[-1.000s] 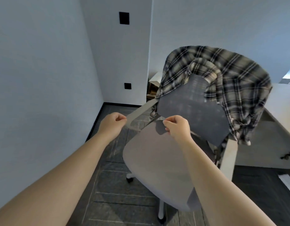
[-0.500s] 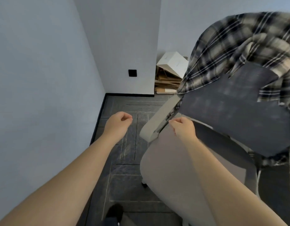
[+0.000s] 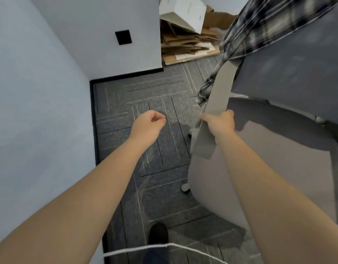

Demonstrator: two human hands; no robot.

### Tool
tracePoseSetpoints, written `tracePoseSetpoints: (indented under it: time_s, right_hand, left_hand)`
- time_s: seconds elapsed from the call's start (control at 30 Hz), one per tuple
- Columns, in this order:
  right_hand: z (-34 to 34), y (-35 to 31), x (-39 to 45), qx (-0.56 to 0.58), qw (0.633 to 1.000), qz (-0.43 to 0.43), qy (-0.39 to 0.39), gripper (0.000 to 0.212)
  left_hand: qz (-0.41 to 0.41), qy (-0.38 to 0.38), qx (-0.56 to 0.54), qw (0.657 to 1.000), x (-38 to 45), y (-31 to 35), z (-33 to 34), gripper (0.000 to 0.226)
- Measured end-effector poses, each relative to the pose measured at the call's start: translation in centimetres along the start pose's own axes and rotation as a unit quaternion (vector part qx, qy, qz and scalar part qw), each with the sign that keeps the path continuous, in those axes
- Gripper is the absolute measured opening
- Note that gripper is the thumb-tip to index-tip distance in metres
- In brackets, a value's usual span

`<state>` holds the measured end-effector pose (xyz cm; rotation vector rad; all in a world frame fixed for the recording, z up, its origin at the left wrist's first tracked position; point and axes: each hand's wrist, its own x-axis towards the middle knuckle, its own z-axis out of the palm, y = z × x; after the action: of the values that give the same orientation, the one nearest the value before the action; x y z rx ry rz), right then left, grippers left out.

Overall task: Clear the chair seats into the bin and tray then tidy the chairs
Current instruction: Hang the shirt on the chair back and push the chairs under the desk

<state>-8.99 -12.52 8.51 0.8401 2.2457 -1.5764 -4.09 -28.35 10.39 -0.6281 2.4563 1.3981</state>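
Note:
A grey office chair fills the right side, its bare seat [image 3: 217,180] below me and its dark mesh back [image 3: 290,73] above. A plaid shirt [image 3: 246,33] hangs over the chair back. My right hand [image 3: 219,122] grips the chair's grey left armrest [image 3: 219,88] near its front end. My left hand [image 3: 147,126] hovers over the carpet to the left of the chair, fingers loosely curled, holding nothing.
A pale wall [image 3: 31,111] runs close along the left, with a corner and black wall plate [image 3: 123,37] ahead. Flattened cardboard [image 3: 189,44] and a white box [image 3: 181,12] are stacked at the far wall. My shoe [image 3: 157,233] stands on dark carpet [image 3: 145,96].
The view has dropped and closed in on the chair. My right hand moved from the seat's back edge onto the left armrest and took hold. My left hand stayed curled and free.

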Motion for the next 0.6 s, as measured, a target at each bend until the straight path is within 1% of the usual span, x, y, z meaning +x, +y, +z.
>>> tracePoseSetpoints:
  time_s: [0.13,0.27,0.43,0.6]
  right_hand:
    - [-0.1,0.6,-0.1,-0.021,1.0,-0.007,0.002,0.063]
    - [-1.2,2.1,-1.8,-0.061,0.998,-0.01,-0.015,0.061]
    - [-3.6,5.3,-5.0,-0.124,0.99,-0.017,-0.058,0.057]
    - [-7.2,8.1,-8.5,-0.198,0.975,-0.019,-0.098,0.058]
  left_hand:
    - [0.003,-0.02,0.003,1.0,0.0,-0.5,0.4,0.023]
    - [0.017,-0.024,0.007,1.0,-1.7,-0.1,0.5,0.023]
    - [0.044,-0.021,0.001,0.999,-5.4,0.3,1.4,0.019]
    - [0.044,-0.011,-0.005,0.999,-9.9,-0.4,2.8,0.021]
